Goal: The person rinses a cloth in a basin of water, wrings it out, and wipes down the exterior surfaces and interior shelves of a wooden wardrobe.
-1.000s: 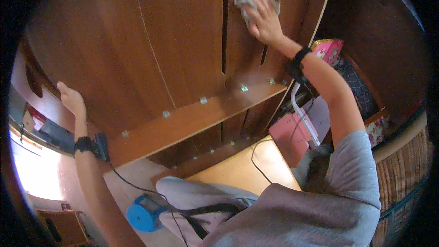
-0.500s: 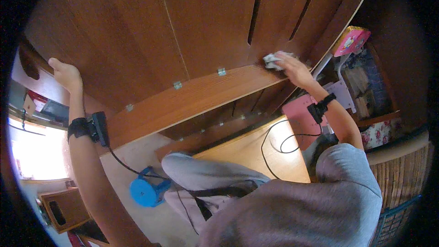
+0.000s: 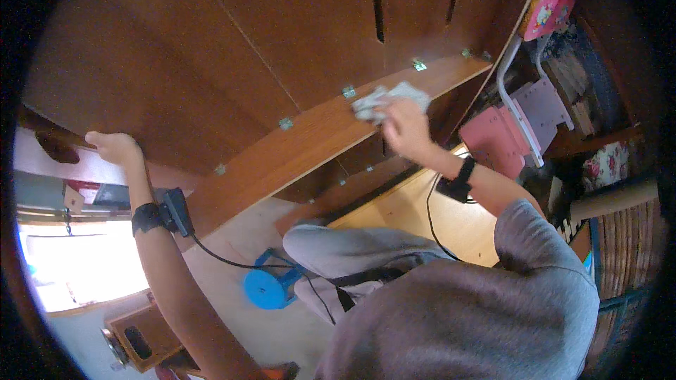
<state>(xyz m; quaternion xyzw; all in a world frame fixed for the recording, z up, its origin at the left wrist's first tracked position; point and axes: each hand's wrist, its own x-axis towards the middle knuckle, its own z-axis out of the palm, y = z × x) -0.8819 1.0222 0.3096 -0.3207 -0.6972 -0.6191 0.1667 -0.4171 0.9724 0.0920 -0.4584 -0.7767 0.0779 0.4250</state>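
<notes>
In front of me is a brown wooden cabinet (image 3: 211, 42) with a narrow shelf (image 3: 310, 144) across it and small metal brackets (image 3: 285, 124) along the seam. My right hand (image 3: 408, 127) is closed on a pale crumpled cloth (image 3: 408, 93) and presses it against the shelf, its fingers slightly blurred. Over at the left, my left hand (image 3: 116, 149) is curled at the cabinet's side edge, its fingertips partly hidden. Black straps with small dark devices are on both wrists.
Below the shelf is a light wooden board (image 3: 394, 211). A blue stool (image 3: 266, 288) stands on the floor by my knee. To the right are a pink and white chair (image 3: 500, 137), a pink box (image 3: 548, 13) and stacked brown material (image 3: 620, 253). Black cables hang from the wrist devices.
My right hand has slid the cloth leftward along the shelf, away from its right end. My left hand stays at the side edge. The whole view has shifted a little.
</notes>
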